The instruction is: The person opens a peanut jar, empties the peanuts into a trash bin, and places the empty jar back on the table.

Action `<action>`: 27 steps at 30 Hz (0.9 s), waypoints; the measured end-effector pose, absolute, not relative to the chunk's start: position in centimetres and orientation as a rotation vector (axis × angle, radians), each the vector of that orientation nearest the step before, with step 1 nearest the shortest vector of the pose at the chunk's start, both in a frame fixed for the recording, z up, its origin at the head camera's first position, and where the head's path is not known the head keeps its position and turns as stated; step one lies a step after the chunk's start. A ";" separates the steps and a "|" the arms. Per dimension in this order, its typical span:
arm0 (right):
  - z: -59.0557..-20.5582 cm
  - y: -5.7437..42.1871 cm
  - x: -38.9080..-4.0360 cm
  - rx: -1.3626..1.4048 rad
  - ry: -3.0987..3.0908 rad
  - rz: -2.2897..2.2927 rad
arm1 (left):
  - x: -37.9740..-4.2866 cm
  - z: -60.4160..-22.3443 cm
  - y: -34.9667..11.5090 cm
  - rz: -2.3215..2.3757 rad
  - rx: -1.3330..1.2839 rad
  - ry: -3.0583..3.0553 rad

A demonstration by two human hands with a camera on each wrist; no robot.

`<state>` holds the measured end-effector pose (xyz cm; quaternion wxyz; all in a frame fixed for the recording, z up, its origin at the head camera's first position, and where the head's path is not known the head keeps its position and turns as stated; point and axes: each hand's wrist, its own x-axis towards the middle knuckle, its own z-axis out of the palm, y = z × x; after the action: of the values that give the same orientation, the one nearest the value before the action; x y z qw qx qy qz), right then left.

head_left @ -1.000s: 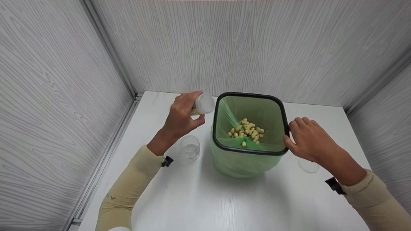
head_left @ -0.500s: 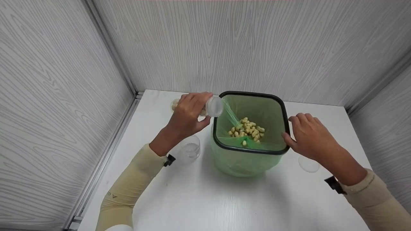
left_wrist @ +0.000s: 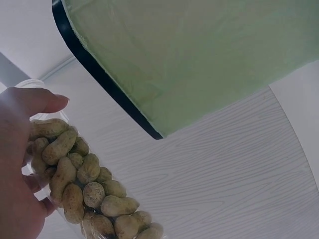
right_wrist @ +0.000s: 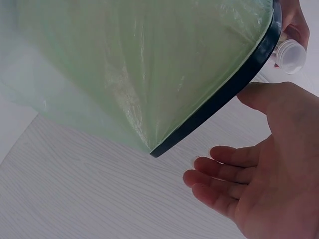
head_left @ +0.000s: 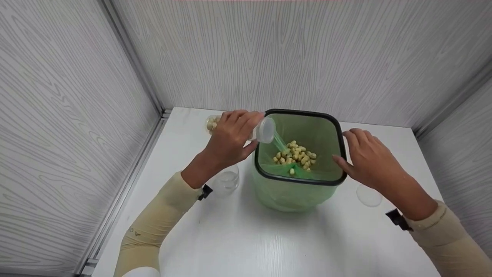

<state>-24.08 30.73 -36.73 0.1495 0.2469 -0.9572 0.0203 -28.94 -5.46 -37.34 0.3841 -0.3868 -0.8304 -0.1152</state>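
My left hand (head_left: 234,136) grips a clear plastic jar (left_wrist: 92,174) filled with unshelled peanuts, fingers and thumb wrapped round it. The jar lies on its side in the air, its whitish capped end (head_left: 266,130) at the left rim of the bin. That bin (head_left: 300,181) has a black square rim and a green liner, with a heap of peanuts (head_left: 298,156) inside. At the bin's right rim is my right hand (head_left: 369,159), its fingers loosely bent and apart from the wall in the right wrist view. Its thumb (right_wrist: 259,94) lies by the rim.
A clear round container (head_left: 226,181) stands on the white table (head_left: 269,246), left of the bin and near my left forearm. To the bin's right lies a thin clear disc (head_left: 369,195). Pale wood-grain panels (head_left: 269,54) enclose the back and sides.
My left hand has carried the jar rightward to the bin's rim, and peanuts in its far end now show behind the hand. My right hand has shifted slightly up, its fingers loosening from the rim.
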 end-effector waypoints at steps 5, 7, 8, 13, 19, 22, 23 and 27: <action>-36.5 30.4 -24.0 0.708 -2.717 0.100 | -28.3 -36.8 -4.9 -0.253 -1.010 -2.116; -36.4 30.2 -23.9 0.704 -2.707 0.119 | -28.1 -36.7 -4.7 -0.249 -1.016 -2.111; -36.3 30.2 -23.9 0.705 -2.700 0.131 | -28.1 -36.7 -4.6 -0.249 -1.019 -2.106; -36.0 29.8 -23.5 0.725 -2.662 0.211 | -27.8 -36.4 -4.1 -0.252 -1.021 -2.061; -35.8 29.1 -23.2 0.747 -2.624 0.294 | -27.8 -36.2 -3.5 -0.259 -1.019 -2.005; -35.6 28.7 -22.9 0.754 -2.616 0.334 | -27.6 -36.0 -3.1 -0.268 -1.023 -1.996; -35.5 28.6 -22.8 0.755 -2.615 0.348 | -27.5 -36.0 -3.0 -0.271 -1.024 -1.996; -35.3 28.1 -22.5 0.784 -2.591 0.412 | -27.2 -35.7 -2.5 -0.283 -1.029 -1.985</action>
<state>-22.53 28.10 -35.34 0.2004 0.2807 -0.9270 0.1476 -27.18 -2.54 -35.69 0.4295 -0.4123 -0.7954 -0.1132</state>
